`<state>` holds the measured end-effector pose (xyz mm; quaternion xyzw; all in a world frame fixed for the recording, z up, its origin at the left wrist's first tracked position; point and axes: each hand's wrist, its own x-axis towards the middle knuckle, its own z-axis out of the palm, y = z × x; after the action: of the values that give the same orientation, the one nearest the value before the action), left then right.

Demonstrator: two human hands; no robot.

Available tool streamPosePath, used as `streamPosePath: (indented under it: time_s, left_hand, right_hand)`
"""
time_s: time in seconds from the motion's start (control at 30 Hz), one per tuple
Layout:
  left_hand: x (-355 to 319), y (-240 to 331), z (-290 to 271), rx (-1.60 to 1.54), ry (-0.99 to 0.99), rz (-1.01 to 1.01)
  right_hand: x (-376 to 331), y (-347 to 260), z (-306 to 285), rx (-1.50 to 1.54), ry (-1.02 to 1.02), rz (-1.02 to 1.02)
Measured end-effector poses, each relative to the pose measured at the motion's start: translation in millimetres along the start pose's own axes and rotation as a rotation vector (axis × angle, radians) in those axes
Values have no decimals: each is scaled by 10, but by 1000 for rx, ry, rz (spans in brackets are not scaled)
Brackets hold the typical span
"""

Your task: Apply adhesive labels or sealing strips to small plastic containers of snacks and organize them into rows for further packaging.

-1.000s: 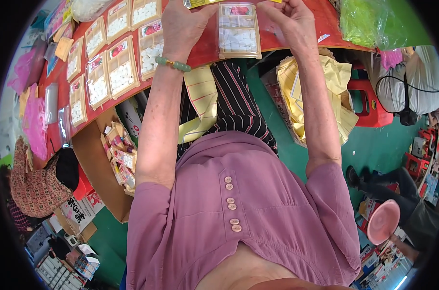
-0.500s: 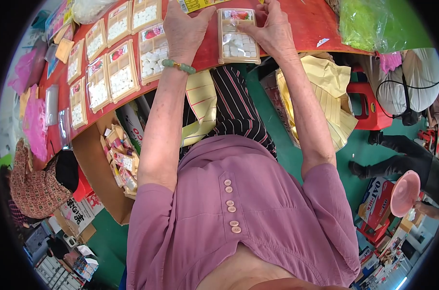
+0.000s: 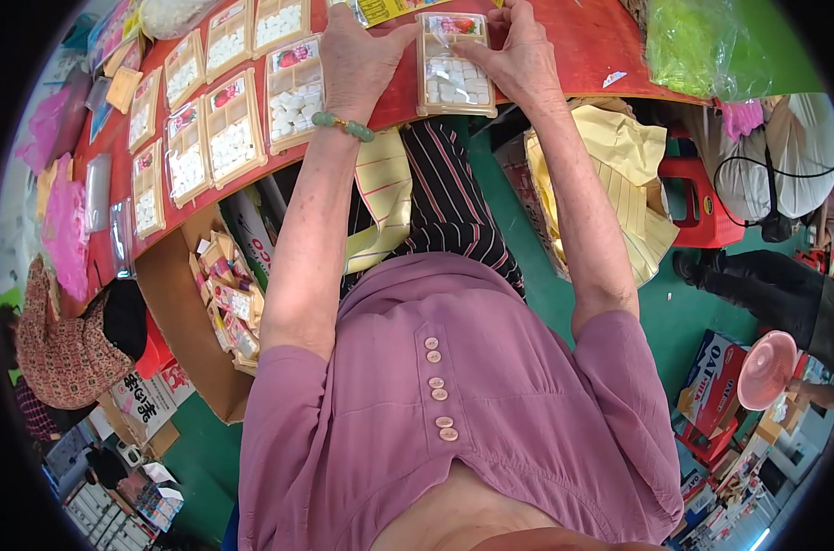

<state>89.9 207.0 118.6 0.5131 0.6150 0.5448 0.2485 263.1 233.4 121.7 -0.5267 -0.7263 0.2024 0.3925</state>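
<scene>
A shallow beige tray [image 3: 456, 81] lies at the red table's near edge, filled with small white blocks under a clear cover, a strawberry picture at its far end. My right hand [image 3: 523, 60] is at its right side, thumb laid over the cover near the divider and fingers bent at the far right corner. Left of the tray, my left hand [image 3: 362, 72] has its thumb spread toward it without touching; its other fingers run past the upper edge. A yellow printed card or packet [image 3: 389, 9] lies beyond the tray, between both hands.
Several similar filled trays [image 3: 231, 129] cover the table's left side. A cardboard box [image 3: 183, 317] of small packs stands below left; yellow lined paper [image 3: 624, 184] fills another at right. Bright green plastic [image 3: 688, 41] lies at far right. A person's hand holds a pink basin [image 3: 768, 370].
My left hand has come slightly nearer and to the right, its thumb lower beside the tray. My right hand stays at the tray. The other person's legs and the pink basin have shifted.
</scene>
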Motion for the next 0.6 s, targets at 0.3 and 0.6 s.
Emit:
streamPosePath:
  time_s: [0.3,0.6]
  left_hand:
    - [-86,48,34,187,-56,34]
    - [-52,-286,-14,-205,-84,535]
  right_hand:
    - [-30,8,0,4,10,31]
    - [-54,-5,9,-27,15,23]
